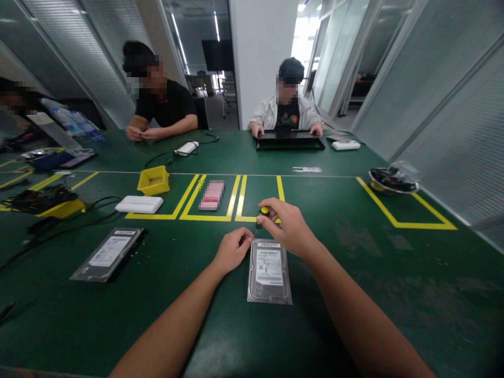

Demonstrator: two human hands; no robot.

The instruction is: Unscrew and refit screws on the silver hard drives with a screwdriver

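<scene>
Head view: screwdriver (264, 211) held at the upper end of a hard drive (270, 270), centre of the frame.
Left to right: a second hard drive (107, 253) lies label up in the left of the frame, below a white device (139, 204) and a yellow bin (157, 188), apart from both. Your left hand (234, 248), left of centre, has its fingers curled beside the central drive's upper left corner, near the screwdriver's shaft; whether they pinch anything cannot be told. The shaft slants down to that corner, tip contact unclear. The central drive lies flat, label up, on the green table (79, 325). Your right hand (289, 227) grasps the screwdriver by its yellow-and-black handle. Upper right, a bowl (386, 191) holds dark items.
</scene>
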